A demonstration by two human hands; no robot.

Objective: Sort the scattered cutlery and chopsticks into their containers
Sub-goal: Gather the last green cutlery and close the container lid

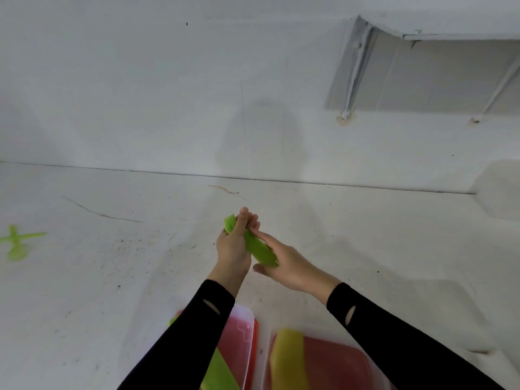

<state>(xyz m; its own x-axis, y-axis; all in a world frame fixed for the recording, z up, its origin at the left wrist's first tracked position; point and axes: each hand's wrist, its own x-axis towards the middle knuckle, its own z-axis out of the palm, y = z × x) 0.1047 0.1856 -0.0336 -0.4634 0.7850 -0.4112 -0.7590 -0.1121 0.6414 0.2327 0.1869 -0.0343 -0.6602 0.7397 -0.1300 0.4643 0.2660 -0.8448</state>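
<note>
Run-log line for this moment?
left hand, right hand: grip green cutlery bundle | stray green cutlery: table, far left

Two containers (236, 333) (332, 358), two hands (233, 249) (289, 266), one bundle (257, 250)

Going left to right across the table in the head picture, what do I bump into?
First the loose green cutlery → left hand → right hand. The green bundle they hold overlaps both, so I skip it.
</note>
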